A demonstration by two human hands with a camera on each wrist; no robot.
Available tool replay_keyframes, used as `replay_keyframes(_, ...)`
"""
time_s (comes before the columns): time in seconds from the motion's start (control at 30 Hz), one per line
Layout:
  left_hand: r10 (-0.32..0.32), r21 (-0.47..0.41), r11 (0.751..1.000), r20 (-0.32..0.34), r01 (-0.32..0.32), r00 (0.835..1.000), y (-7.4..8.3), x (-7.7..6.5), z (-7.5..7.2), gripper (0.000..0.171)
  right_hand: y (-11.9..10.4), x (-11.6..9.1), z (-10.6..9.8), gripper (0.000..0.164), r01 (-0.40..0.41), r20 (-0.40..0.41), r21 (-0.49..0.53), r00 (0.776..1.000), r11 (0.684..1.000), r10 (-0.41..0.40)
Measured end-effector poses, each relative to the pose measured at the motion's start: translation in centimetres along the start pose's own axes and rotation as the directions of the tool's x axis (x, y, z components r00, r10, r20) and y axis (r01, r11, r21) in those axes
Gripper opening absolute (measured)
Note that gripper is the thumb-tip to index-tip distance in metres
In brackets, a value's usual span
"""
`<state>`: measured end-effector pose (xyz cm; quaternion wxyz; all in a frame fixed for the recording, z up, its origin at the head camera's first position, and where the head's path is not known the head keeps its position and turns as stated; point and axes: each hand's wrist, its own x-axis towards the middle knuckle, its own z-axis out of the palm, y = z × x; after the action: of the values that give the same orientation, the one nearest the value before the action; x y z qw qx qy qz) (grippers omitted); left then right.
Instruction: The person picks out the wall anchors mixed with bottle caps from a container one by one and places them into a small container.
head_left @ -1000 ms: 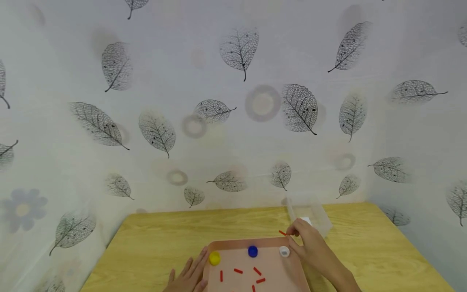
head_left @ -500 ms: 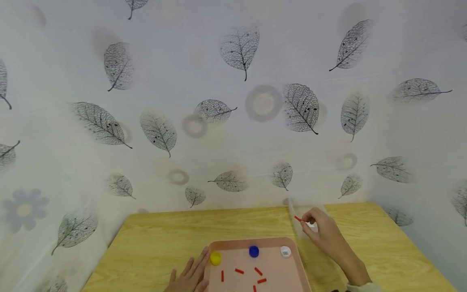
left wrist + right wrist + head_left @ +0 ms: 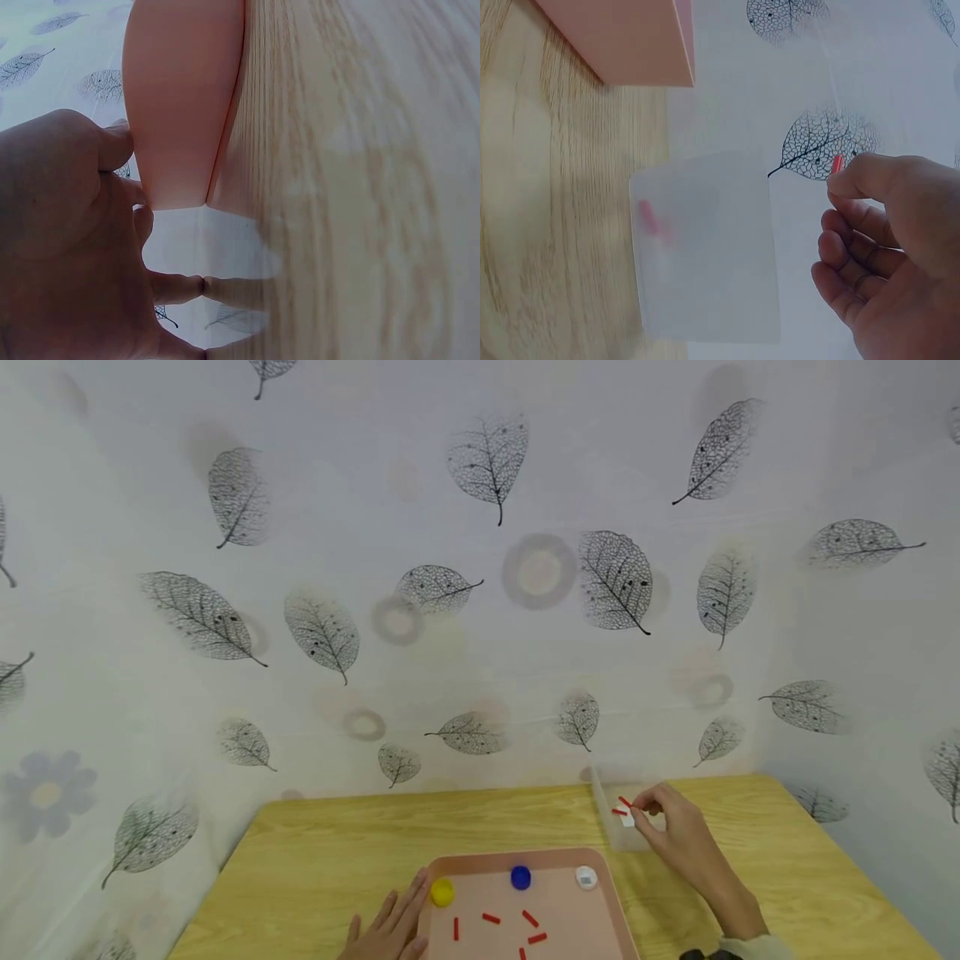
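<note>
Leaf-patterned backdrop (image 3: 480, 652) rises behind translucent box (image 3: 705, 262) and pink tray (image 3: 480, 863).

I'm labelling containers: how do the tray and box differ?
The tray is opaque pink; the box is colourless and translucent. The tray is wider than the box. The left hand touches the tray; the right hand, by the box, pinches a red stick. Both stand on the table.

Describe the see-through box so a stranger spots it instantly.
On the wooden table, find the pink tray. Just past its far right corner, toward the leaf-patterned wall, is the see-through box, the right hand close by. Unlike the solid tray, its cloudy side lets red inside show through.
</note>
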<state>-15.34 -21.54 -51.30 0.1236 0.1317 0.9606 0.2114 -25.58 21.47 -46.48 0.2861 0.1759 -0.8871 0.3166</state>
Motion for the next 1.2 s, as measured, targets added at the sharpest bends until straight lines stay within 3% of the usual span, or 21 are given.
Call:
replay_keyframes(0.13,-0.020,-0.046,0.999,-0.004,0.019,1.000,0.0,0.3,0.0,0.068,0.5,0.0,0.0,0.017,-0.003,-0.018,-0.003,1.000,1.000,0.003)
replay_keyframes(0.57,-0.009,-0.038,0.999,0.019,0.009,1.000,-0.1,-0.6,-0.5,0.068,2.2,-0.3,0.2,0.010,-0.095,-0.010,0.009,0.995,0.995,0.095)
replay_keyframes(0.83,0.000,-0.034,0.999,0.044,0.001,0.999,-0.1,-0.6,-0.5,0.070,3.2,-0.6,1.0,0.012,-0.072,-0.068,-0.025,0.995,0.997,0.070)
replay_keyframes(1.2,-0.034,-0.051,0.998,0.061,0.037,0.998,0.3,-0.3,-0.6,0.069,3.6,-1.0,1.4,0.010,-0.078,-0.051,-0.072,0.996,0.994,0.074)
